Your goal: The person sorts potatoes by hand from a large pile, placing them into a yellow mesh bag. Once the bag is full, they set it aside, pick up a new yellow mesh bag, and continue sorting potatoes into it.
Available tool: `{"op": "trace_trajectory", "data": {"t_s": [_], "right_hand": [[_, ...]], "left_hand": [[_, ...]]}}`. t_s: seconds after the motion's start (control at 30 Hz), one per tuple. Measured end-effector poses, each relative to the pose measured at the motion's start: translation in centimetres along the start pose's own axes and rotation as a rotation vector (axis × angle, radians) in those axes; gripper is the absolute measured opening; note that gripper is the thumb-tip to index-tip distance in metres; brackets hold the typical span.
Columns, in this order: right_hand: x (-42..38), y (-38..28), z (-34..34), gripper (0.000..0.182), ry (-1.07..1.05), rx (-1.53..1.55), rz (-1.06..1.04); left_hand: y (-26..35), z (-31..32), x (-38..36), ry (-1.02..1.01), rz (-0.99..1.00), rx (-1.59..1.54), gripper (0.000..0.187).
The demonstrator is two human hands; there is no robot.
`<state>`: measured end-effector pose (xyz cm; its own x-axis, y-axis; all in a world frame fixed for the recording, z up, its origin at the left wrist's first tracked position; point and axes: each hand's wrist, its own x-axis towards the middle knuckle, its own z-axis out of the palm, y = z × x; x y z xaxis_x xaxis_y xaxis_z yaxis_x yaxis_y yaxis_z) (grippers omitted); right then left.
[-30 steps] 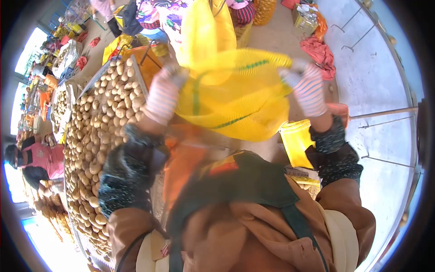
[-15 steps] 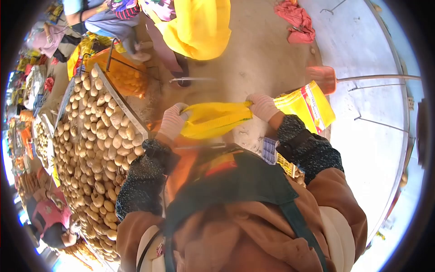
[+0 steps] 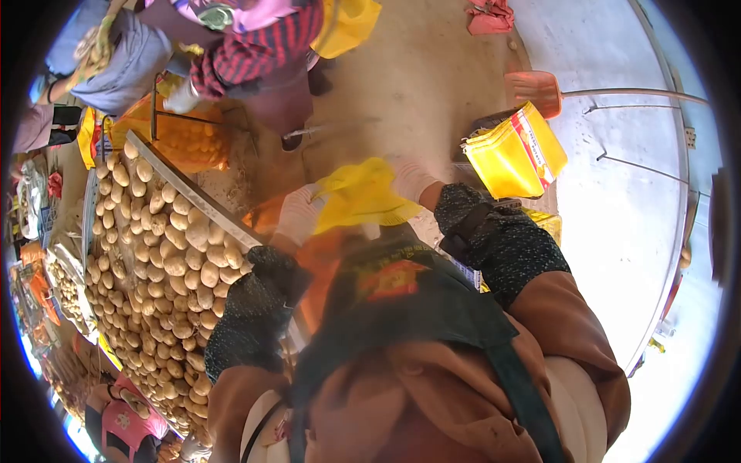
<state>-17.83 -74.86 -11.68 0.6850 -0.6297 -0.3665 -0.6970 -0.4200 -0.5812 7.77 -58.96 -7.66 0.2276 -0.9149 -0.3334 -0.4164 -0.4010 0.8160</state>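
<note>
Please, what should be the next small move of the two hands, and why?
Probably the left hand and right hand should ease apart to spread the yellow bag: it looks bunched between them, both seem to hold it, and its opening cannot be made out in the blur.

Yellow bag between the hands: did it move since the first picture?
Yes. Against the orange-red shovel, the yellow bag has come lower in the view, closer to the person's dark green apron.
</note>
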Motion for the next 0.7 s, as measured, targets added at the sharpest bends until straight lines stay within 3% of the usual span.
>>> {"op": "trace_trajectory", "data": {"t_s": [0.03, 0.13, 0.2, 0.23, 0.3, 0.4, 0.53, 0.63, 0.7], "right_hand": [[0.1, -0.7, -0.1, 0.030, -0.037, 0.080, 0.038], [2.7, -1.4, -0.7, 0.027, -0.171, -0.097, 0.269], [4.3, 0.4, -0.1, 0.026, 0.079, -0.141, 0.167], [5.0, 1.2, 0.3, 0.026, 0.206, -0.157, 0.120], [6.2, 1.5, -0.9, 0.026, 0.090, -0.132, 0.135], [6.7, 1.8, -1.3, 0.025, 0.003, -0.158, 0.166], [7.3, 2.2, -1.8, 0.023, -0.057, -0.187, 0.290], [7.0, 1.9, -3.2, 0.034, 0.148, -0.047, 0.259], [8.8, 2.5, -3.4, 0.035, 0.070, -0.086, 0.255]], "left_hand": [[-0.6, 0.3, 0.5, 0.019, 0.025, -0.003, 0.031], [-1.2, 0.0, 1.9, 0.078, 0.050, -0.025, 0.033], [-1.1, -0.9, 2.6, 0.107, 0.000, -0.060, 0.032], [-1.2, -1.0, 3.1, 0.114, -0.018, 0.077, 0.031], [-1.5, -0.8, 3.9, 0.111, -0.053, 0.351, 0.030], [-3.9, -0.2, 5.8, 0.245, -0.074, 0.458, 0.030], [-3.6, -0.2, 7.4, 0.232, -0.136, 0.551, 0.030], [-2.0, -0.6, 9.0, 0.270, -0.215, 0.534, 0.029], [-2.4, -1.0, 10.1, 0.342, -0.155, 0.502, 0.028]]}}
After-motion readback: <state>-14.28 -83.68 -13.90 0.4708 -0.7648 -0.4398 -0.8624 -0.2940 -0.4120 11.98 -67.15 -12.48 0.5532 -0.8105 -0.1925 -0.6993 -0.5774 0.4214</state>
